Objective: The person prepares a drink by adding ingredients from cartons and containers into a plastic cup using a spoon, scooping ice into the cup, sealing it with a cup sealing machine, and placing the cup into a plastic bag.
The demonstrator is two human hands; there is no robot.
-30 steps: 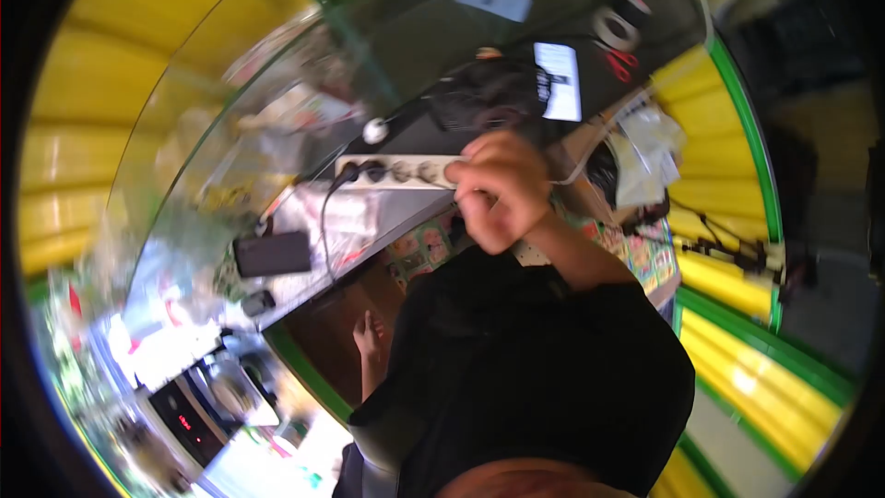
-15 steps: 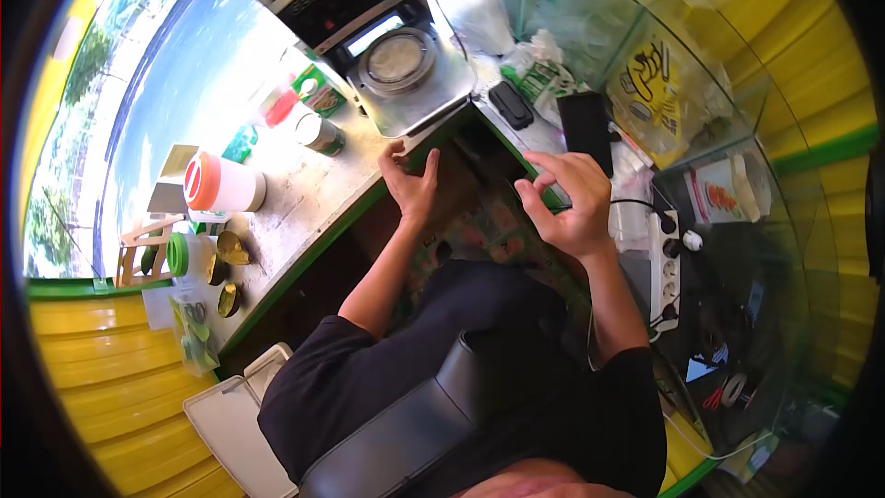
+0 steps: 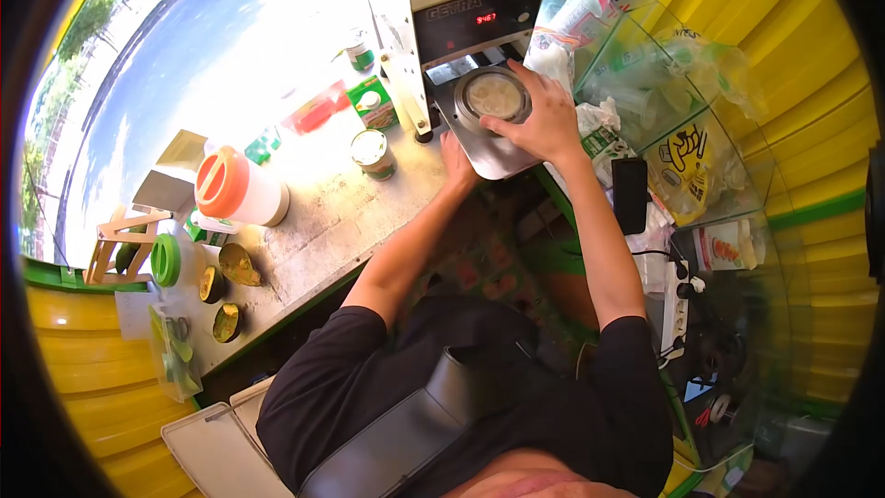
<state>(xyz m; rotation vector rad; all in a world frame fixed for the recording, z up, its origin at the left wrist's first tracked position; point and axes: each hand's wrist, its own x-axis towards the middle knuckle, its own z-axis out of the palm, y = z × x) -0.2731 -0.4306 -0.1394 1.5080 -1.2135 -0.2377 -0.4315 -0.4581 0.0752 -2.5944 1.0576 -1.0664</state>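
A cup with pale contents (image 3: pixel 495 95) sits in the round holder of a metal tray (image 3: pixel 502 162), which sticks out of a cup sealing machine (image 3: pixel 458 22). My right hand (image 3: pixel 546 120) curves round the cup's right side, thumb at the near rim and fingers at the far rim. Whether the fingers press on the cup or on its holder ring is hard to see. At the tray's left edge is my left hand (image 3: pixel 456 162); its fingers are mostly hidden by the tray and machine.
Left along the counter (image 3: pixel 313 235) stand an opened can (image 3: pixel 372 153), a green carton (image 3: pixel 371 103), an orange-lidded jug (image 3: pixel 238 186), a green-lidded container (image 3: pixel 173 260) and several avocado halves (image 3: pixel 239 265). Plastic bags (image 3: pixel 636 55), a phone (image 3: pixel 630 195) and a power strip (image 3: pixel 676 314) lie to the right.
Both hands have moved forward from mid-air to the machine's tray. My right hand has come onto the cup; the left has reached the tray's left edge. The view has shifted.
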